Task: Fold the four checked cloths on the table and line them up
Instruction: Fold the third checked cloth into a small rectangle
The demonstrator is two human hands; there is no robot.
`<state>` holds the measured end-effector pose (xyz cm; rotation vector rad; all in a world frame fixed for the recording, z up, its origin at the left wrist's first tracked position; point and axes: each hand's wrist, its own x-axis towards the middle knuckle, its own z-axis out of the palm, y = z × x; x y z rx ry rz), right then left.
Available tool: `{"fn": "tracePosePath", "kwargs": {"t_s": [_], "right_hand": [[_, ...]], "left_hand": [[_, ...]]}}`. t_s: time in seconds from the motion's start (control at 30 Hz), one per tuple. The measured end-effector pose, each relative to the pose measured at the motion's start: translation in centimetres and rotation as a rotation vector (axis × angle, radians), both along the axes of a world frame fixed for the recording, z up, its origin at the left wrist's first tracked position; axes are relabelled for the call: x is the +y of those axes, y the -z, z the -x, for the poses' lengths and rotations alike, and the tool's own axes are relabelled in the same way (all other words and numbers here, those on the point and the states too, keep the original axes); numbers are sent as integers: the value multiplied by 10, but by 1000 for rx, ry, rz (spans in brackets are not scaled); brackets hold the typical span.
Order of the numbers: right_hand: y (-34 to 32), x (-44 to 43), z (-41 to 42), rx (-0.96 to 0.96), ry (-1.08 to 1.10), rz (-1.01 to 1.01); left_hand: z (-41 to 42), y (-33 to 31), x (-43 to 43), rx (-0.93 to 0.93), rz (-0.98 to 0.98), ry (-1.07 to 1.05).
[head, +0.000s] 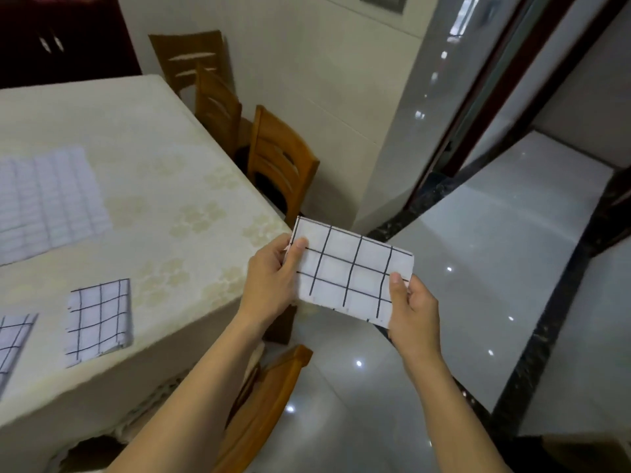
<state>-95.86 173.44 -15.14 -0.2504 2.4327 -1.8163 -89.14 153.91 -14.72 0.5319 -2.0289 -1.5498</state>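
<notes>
A cream-covered desk [153,199] is standing left of the fingers [297,250], a folded cloth [99,319] lying on it; the left hand [269,278] and right hand [415,312] are pinching a checked cloth [351,271] by its ends above the glossy floor [495,216].

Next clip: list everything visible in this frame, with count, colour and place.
held cloth: one, white with black checks, folded, beyond the table's corner
folded cloth: one, white with black checks, table's near edge
cut-off cloth: one, same pattern, frame's left edge
flat cloth: one, pale checked, farther back on table
table: one, cream patterned cover, left
chairs: four, brown wood, around table
cabinet: one, dark, top left
floor: glossy grey tiles, right
left hand: pinches held cloth's left end
right hand: pinches its right end
</notes>
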Motion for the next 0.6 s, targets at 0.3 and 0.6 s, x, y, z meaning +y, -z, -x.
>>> {"fn": "tracePosePath", "kwargs": {"t_s": [0.3,0.6], "right_hand": [[22,-60,126,-97,-503,-33],[15,-117,193,-132,-909,-129]], "left_hand": [[42,17,-22,-74,27,-451],[48,31,3,-114,-177,-713]]}}
